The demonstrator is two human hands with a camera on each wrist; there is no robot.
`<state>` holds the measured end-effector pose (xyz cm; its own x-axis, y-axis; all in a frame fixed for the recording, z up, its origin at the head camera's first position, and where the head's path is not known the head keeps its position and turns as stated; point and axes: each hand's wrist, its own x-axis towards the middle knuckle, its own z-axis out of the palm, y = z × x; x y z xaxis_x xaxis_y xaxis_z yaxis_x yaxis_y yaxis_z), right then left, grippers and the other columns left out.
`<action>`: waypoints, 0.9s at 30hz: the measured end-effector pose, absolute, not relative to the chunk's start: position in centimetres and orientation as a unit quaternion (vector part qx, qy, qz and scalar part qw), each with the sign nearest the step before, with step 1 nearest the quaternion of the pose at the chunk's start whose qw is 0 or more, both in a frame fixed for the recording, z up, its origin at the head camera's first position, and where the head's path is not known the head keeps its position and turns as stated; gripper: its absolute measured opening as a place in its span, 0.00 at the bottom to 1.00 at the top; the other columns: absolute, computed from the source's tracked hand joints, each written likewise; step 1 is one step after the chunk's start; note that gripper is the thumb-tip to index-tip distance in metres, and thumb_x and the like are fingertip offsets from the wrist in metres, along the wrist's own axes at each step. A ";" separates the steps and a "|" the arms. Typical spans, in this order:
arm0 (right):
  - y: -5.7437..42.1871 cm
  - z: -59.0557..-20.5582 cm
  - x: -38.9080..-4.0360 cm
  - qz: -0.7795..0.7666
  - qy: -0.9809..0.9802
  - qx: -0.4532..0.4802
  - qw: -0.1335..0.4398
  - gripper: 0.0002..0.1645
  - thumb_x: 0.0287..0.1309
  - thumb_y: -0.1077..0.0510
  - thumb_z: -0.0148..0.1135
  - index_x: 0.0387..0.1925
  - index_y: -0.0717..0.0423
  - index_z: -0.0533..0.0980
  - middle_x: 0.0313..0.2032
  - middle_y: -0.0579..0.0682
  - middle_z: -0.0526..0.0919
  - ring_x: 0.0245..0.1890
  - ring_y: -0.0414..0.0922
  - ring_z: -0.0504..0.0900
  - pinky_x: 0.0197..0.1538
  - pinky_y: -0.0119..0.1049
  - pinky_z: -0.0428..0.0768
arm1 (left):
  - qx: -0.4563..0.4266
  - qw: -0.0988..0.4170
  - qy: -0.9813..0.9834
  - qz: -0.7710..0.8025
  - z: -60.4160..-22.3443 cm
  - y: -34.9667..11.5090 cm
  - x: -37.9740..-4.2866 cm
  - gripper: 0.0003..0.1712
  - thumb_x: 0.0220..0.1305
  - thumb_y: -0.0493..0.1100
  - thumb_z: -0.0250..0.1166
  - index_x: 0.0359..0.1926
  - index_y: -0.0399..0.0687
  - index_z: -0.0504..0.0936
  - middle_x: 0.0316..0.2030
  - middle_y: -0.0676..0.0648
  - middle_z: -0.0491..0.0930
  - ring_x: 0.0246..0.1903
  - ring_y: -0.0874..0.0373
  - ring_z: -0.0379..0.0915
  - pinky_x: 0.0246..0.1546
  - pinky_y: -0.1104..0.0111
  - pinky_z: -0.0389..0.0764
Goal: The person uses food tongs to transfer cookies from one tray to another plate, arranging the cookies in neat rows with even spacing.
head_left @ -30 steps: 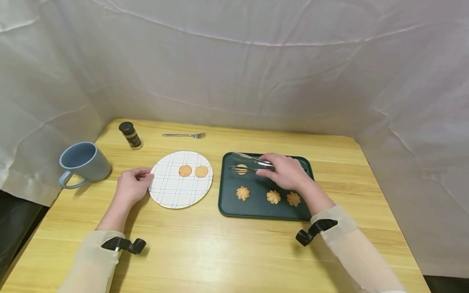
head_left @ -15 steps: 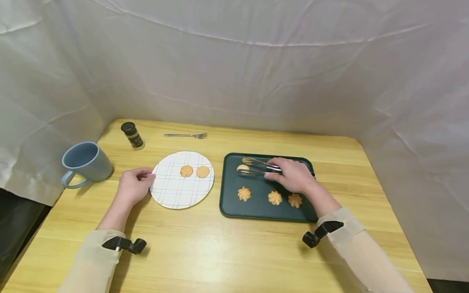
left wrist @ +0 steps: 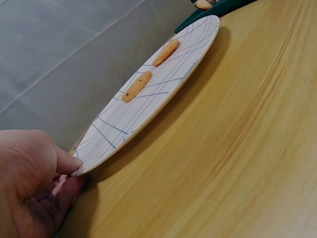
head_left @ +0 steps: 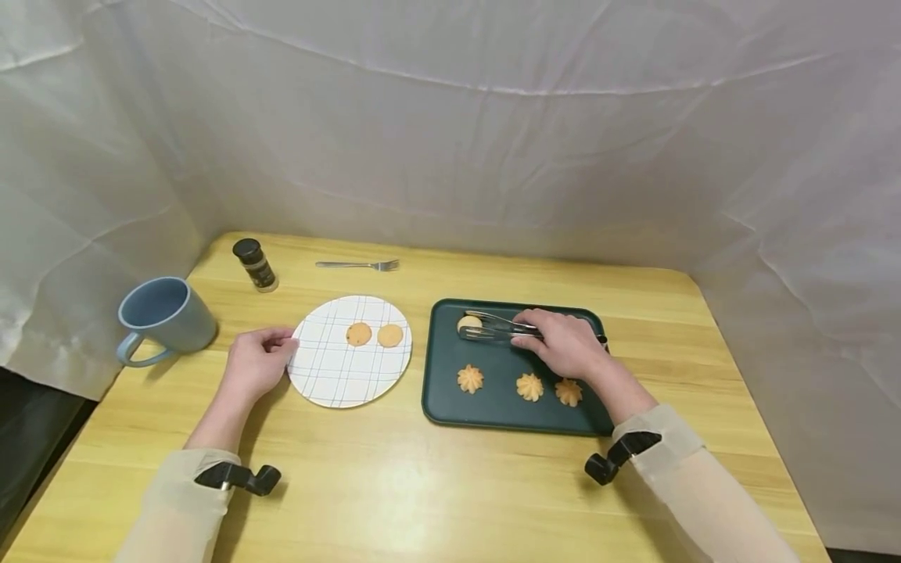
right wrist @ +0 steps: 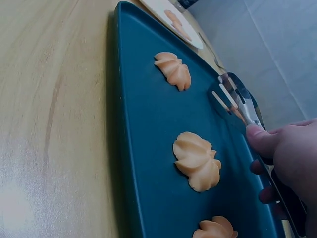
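Observation:
My left hand (head_left: 256,361) pinches the left rim of a round white plate (head_left: 331,379) with blue lines, thumb on top in the left wrist view. The plate's near edge stands tilted off the table there. Two flat round cookies (head_left: 358,334) lie on it. My right hand (head_left: 566,344) grips metal tongs (right wrist: 247,106) over the back of a dark green tray (head_left: 500,410). Between the slotted tong ends sits another round cookie (head_left: 468,321), at the tray's back left. Nearer the front of the tray are three flower-shaped cookies (head_left: 529,386).
A blue mug (head_left: 176,320) stands left of my left hand. Behind it is a black-capped spice bottle (head_left: 256,267). A fork (head_left: 359,266) lies behind the plate on the wooden table (head_left: 394,493). Pale cloth (head_left: 450,156) hangs along the back.
My right hand has shifted slightly right and toward me, and the tong ends have come closer together around the round cookie. My left hand keeps its pinch on the plate.

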<state>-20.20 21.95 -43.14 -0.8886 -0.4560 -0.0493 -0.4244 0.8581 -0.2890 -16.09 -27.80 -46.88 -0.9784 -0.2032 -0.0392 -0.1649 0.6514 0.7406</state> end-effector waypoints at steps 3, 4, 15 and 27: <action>21.8 -43.3 -20.1 -0.140 0.962 -0.230 0.053 0.29 0.76 0.39 0.60 0.68 0.49 0.78 0.63 0.53 0.83 0.58 0.57 0.83 0.55 0.59 0.80 | 0.103 0.022 -0.908 -0.405 -47.0 -27.8 -16.0 0.19 0.74 0.41 0.64 0.57 0.32 0.85 0.45 0.37 0.85 0.44 0.47 0.78 0.40 0.68 0.76; 21.8 -43.3 -20.0 -0.141 0.962 -0.230 0.051 0.28 0.76 0.39 0.60 0.67 0.49 0.78 0.63 0.53 0.83 0.58 0.57 0.83 0.55 0.59 0.80 | 0.104 0.021 -0.908 -0.406 -47.0 -27.7 -16.0 0.19 0.74 0.41 0.64 0.58 0.32 0.85 0.45 0.37 0.85 0.44 0.47 0.78 0.41 0.68 0.76; 21.9 -42.8 -20.1 -0.150 0.955 -0.256 -0.005 0.20 0.76 0.44 0.63 0.61 0.46 0.83 0.53 0.48 0.88 0.43 0.49 0.87 0.44 0.53 0.82 | 0.108 0.023 -0.905 -0.410 -46.9 -27.7 -16.0 0.19 0.75 0.41 0.64 0.58 0.32 0.85 0.45 0.37 0.85 0.44 0.48 0.78 0.39 0.71 0.76; 19.9 -40.7 -20.0 -0.165 0.947 -0.276 -0.007 0.20 0.76 0.44 0.63 0.62 0.45 0.83 0.54 0.46 0.87 0.43 0.47 0.86 0.43 0.50 0.82 | 0.111 0.021 -0.905 -0.409 -46.8 -27.7 -16.1 0.19 0.75 0.41 0.63 0.58 0.32 0.85 0.45 0.37 0.85 0.45 0.47 0.79 0.43 0.64 0.77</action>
<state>-20.02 19.93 -40.67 -0.8472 -0.5210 0.1041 -0.5254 0.7925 -0.3096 -16.11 -27.73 -46.83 -0.9744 -0.2185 -0.0536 -0.1847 0.6406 0.7453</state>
